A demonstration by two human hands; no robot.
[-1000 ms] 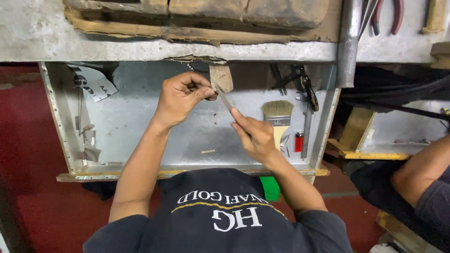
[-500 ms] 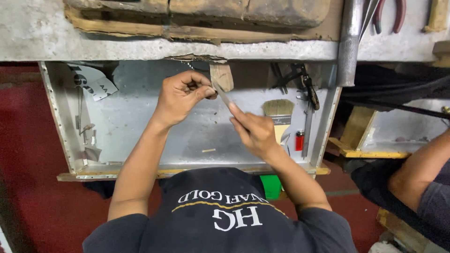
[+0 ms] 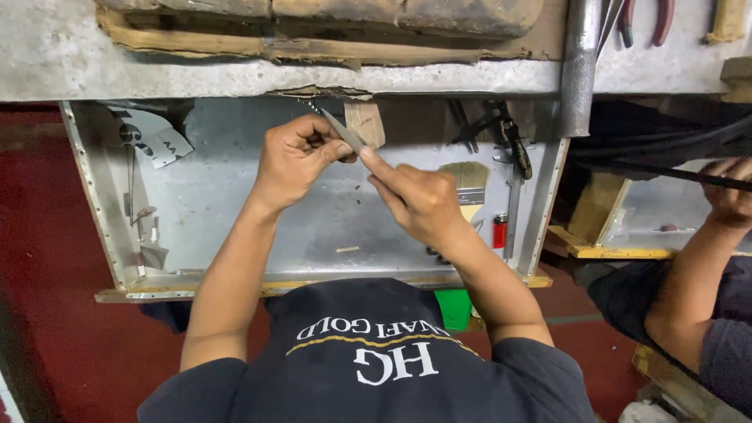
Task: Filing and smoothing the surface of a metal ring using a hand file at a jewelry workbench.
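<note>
A thin grey metal strip (image 3: 342, 130) is pinched at its middle between the thumb and fingers of the left hand (image 3: 296, 157), held above the open sheet-metal tray (image 3: 227, 211). The right hand (image 3: 419, 200), closed with its forefinger extended, presses on the strip's lower end. Since a second ago the right hand has slid up the strip towards the left, which has barely shifted. A paintbrush (image 3: 468, 188) and red lighter (image 3: 500, 232) lie beside them.

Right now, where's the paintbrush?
In the head view, the paintbrush lies in the metal tray, just right of the right hand, beside a red lighter.
</note>
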